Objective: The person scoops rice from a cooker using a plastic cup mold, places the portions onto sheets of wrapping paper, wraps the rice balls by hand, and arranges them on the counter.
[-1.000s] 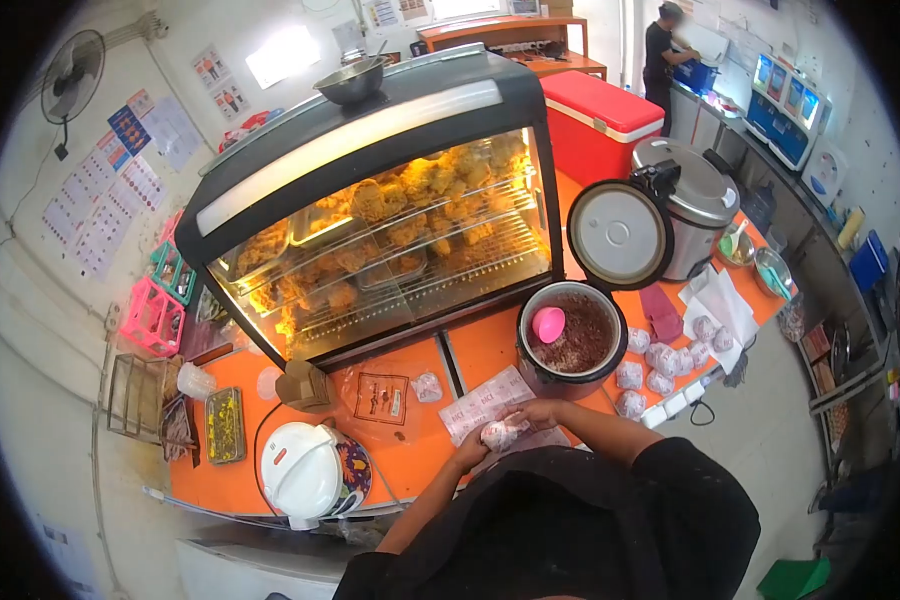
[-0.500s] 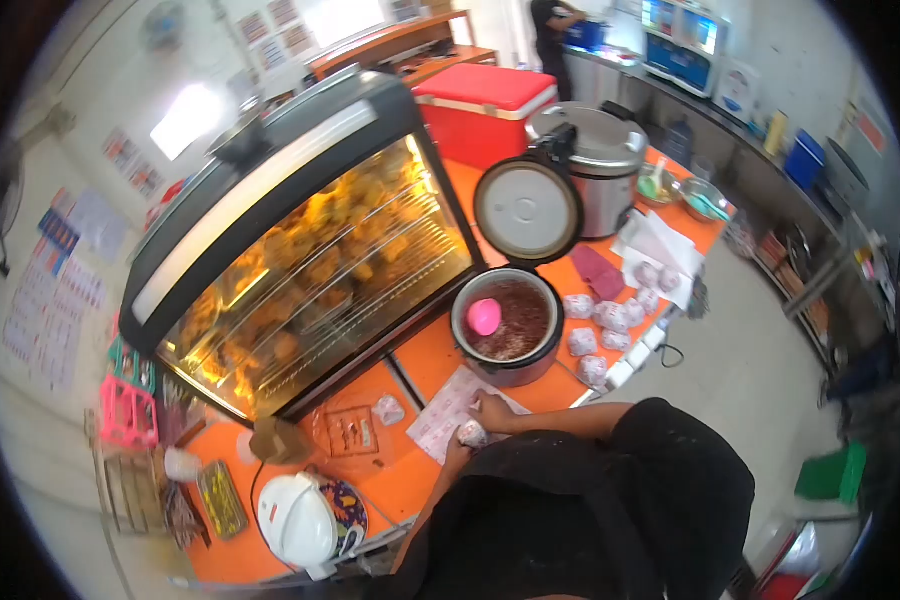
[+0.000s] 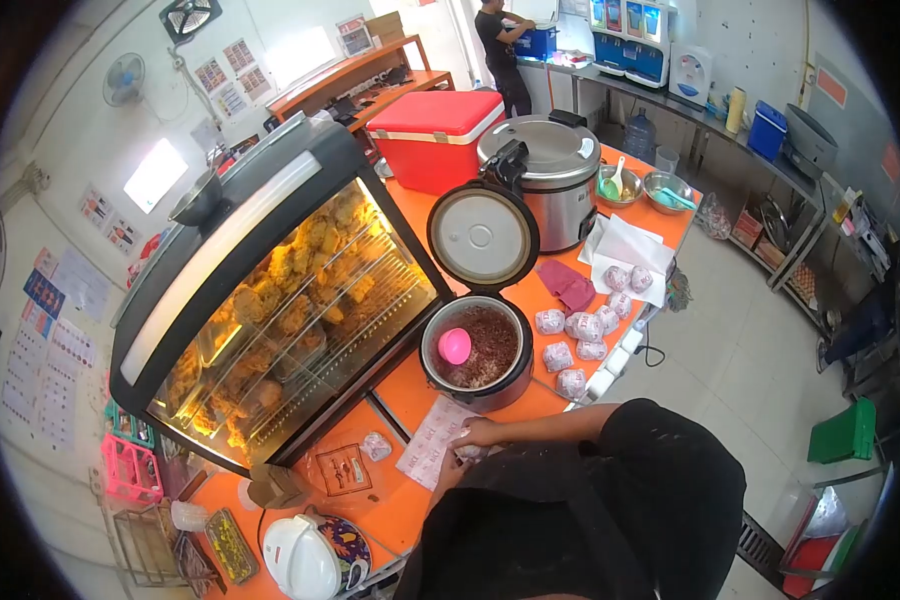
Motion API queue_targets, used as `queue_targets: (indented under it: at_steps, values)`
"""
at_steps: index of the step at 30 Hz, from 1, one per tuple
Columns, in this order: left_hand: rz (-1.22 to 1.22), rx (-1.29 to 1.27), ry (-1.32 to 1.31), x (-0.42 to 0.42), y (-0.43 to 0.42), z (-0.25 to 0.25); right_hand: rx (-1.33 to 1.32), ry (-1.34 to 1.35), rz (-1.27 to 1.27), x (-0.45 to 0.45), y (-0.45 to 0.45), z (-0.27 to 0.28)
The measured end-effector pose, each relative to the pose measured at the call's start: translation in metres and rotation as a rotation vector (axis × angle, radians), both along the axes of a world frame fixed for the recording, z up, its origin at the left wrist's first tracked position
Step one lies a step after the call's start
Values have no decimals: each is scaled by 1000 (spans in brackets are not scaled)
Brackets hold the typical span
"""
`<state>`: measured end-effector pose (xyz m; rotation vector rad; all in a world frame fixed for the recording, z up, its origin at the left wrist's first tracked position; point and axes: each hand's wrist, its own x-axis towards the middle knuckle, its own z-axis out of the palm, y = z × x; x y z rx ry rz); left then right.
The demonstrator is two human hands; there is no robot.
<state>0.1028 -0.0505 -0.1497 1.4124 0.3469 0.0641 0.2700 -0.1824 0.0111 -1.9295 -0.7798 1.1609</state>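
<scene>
White paper with pink print, spread as a flat sheet [image 3: 432, 445] on the orange tabletop [image 3: 395, 515], lies directly before you, close against your black-clothed front. Your right hand [image 3: 481, 432] is over the sheet's near right part, its fingers bent downward; your left hand [image 3: 452, 473] is below it, partly hidden by your dark clothing. Between them sits a small, rounded, paper-wrapped bundle [image 3: 470, 453], only partly visible. Both hands are close about it, but whether the fingers of either are clamped on it cannot be told. Just beyond your right hand stands an open, dark-sided round cooker [image 3: 495, 398] holding reddish-brown grains [image 3: 495, 362], with a bright pink plastic cup [image 3: 454, 346] resting inside against the left portion. To the cooker's right, a cluster of similar wrapped bundles [image 3: 558, 356] is noted, near a crumpled maroon cloth [image 3: 567, 287]. One lone wrapped bundle [image 3: 376, 446] lies to the left of your sheet. Beyond it stands a black-framed glass display cabinet [image 3: 245, 285], lit yellow, with golden fried pieces [image 3: 310, 270] on its wire racks.
</scene>
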Motion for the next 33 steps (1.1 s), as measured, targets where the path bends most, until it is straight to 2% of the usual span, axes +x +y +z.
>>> queue_targets:
  at_steps: [1,2,3,4,5,7,8,10,11,12,13,14,16,17,18,20,22,24,26,27,28,29,30,32,33]
  values:
    - [-63,143,-101,7,2,-1,15,114,3,5,-3,5]
    - [-126,285,-204,12,2,-1,15,115,1,9,-4,-5]
    - [-128,282,-201,14,0,-2,66,338,-19,13,-4,-11]
    - [-84,137,-162,18,-5,11,117,562,-41,15,-6,-20]
    - [-40,-7,-124,24,-11,29,115,565,-46,19,-11,-16]
    - [8,19,-55,31,-29,100,13,928,133,35,-21,0]
    - [61,48,12,37,-36,131,12,935,133,39,-26,8]
    - [93,50,22,48,-39,150,97,1113,126,42,-40,29]
    - [81,311,25,51,-39,151,38,1108,75,44,-49,53]
    - [64,570,32,54,-40,150,31,1125,74,47,-50,40]
    - [140,715,-177,64,-42,133,69,1072,61,48,-50,18]
    - [120,742,-143,68,-48,144,104,1022,43,44,-53,-1]
    - [113,745,-50,79,-55,155,130,1121,26,53,-64,-16]
    - [159,769,-137,83,-63,159,105,1018,-28,56,-71,-13]
    - [191,757,-71,89,-72,173,74,902,-77,66,-80,-3]
    - [156,623,49,95,-74,155,42,516,-82,91,-106,22]
    - [80,578,147,88,-74,147,42,386,-362,110,-139,53]
    - [-1,534,233,78,-64,124,42,528,-468,139,-184,38]
    - [72,1060,150,55,-54,75,127,348,-685,168,-227,21]
    - [60,1056,154,53,-61,86,119,276,-778,189,-250,10]
    - [143,1077,381,51,-69,108,110,201,-869,212,-270,3]
    - [227,1092,610,52,-76,122,76,-97,-956,232,-283,1]
    - [223,1090,617,49,-78,114,41,-399,-1022,252,-290,1]
    - [279,1135,762,44,-83,101,-163,-489,-1113,293,-295,1]
    - [184,1085,826,43,-81,103,-167,-483,-1092,307,-291,-3]
